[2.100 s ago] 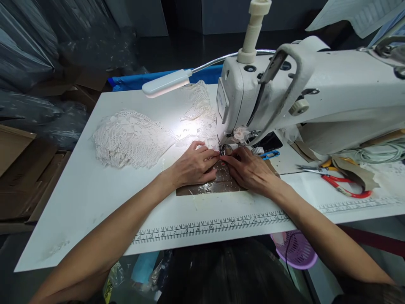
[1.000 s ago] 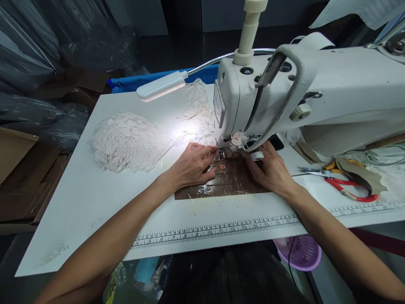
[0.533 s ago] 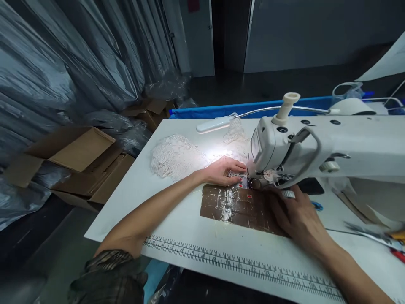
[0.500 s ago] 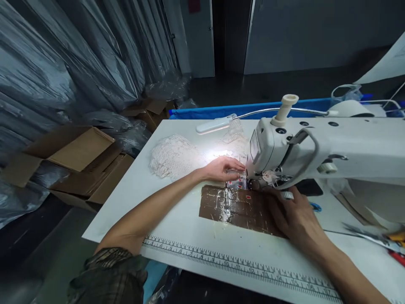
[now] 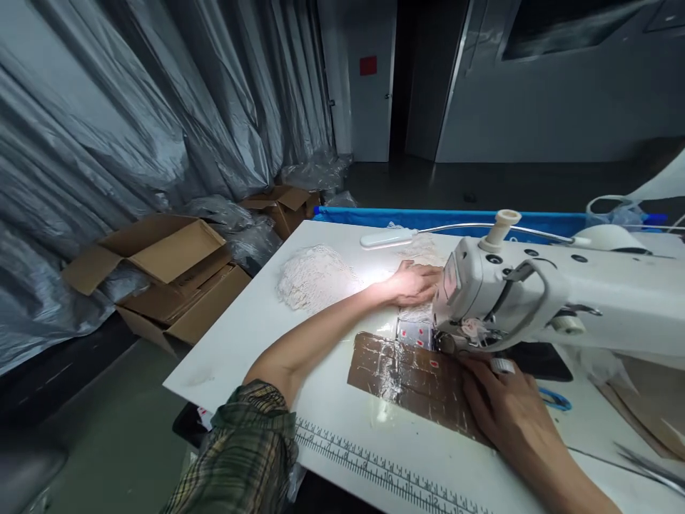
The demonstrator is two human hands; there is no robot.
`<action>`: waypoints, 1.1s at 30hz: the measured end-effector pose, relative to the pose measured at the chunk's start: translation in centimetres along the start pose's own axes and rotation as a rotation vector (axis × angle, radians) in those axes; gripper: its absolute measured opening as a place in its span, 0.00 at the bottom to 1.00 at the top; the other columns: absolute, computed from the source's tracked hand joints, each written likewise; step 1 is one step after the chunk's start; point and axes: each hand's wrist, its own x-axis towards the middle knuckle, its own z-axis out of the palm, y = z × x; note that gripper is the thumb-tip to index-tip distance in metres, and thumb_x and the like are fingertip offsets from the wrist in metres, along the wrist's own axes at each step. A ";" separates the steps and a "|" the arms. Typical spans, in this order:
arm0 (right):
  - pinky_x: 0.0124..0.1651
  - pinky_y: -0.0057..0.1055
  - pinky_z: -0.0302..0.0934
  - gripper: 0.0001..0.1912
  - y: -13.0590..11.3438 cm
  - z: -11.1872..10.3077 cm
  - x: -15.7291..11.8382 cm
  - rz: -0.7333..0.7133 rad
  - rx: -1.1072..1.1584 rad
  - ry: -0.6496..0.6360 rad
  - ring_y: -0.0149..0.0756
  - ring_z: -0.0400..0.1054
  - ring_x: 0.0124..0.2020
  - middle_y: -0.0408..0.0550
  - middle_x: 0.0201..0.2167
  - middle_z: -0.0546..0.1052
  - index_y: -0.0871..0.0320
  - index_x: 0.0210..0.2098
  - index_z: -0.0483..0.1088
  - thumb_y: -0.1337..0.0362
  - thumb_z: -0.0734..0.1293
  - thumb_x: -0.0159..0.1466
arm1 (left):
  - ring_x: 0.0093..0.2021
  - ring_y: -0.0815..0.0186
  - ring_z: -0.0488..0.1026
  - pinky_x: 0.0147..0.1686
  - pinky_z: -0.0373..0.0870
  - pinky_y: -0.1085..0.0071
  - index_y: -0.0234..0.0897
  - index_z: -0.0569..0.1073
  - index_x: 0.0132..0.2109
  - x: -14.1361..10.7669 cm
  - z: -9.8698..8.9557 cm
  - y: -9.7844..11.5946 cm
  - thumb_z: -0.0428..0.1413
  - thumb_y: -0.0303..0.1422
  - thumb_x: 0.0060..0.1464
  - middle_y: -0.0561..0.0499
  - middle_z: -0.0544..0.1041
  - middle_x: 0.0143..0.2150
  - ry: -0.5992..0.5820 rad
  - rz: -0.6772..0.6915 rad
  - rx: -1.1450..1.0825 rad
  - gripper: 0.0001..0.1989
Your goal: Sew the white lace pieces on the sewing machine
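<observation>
My left hand [image 5: 417, 282] lies over off-white lace cloth [image 5: 417, 313], left of the sewing machine head [image 5: 454, 282]. Its fingers are stretched out flat, with the tips close to the machine. On the brown taped plate [image 5: 412, 382] rests my right hand [image 5: 506, 400], fingers extended towards the needle area and thumb apart. The machine partly hides its fingertips. Beside them shows a white ridged piece [image 5: 501, 366]; I cannot tell whether it is worn or part of the machine. A metal plate with red marks [image 5: 414, 333] sits by the presser foot, which is mostly hidden.
A heap of off-white lace [image 5: 315, 278] lies on the white table [image 5: 240, 314] under a lamp [image 5: 388, 238]. A printed ruler [image 5: 374, 467] runs along the front edge. Scissors [image 5: 650, 467] and a blue ring [image 5: 555, 399] are at right. Cardboard boxes [image 5: 176, 257] stand left.
The view has shifted, so the table and machine appear lower and further right. My left hand has moved back onto the lace, uncovering the red-marked plate; my right hand stays on the brown plate.
</observation>
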 end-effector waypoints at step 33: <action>0.36 0.42 0.58 0.19 -1.1 -0.7 0.4 0.166 -0.033 -0.038 0.51 0.68 0.40 0.55 0.37 0.74 0.56 0.46 0.73 0.58 0.55 0.66 | 0.31 0.70 0.69 0.28 0.66 0.73 0.35 0.70 0.33 -18.8 -4.4 3.6 0.49 0.33 0.62 0.51 0.73 0.34 0.151 -0.244 -0.175 0.11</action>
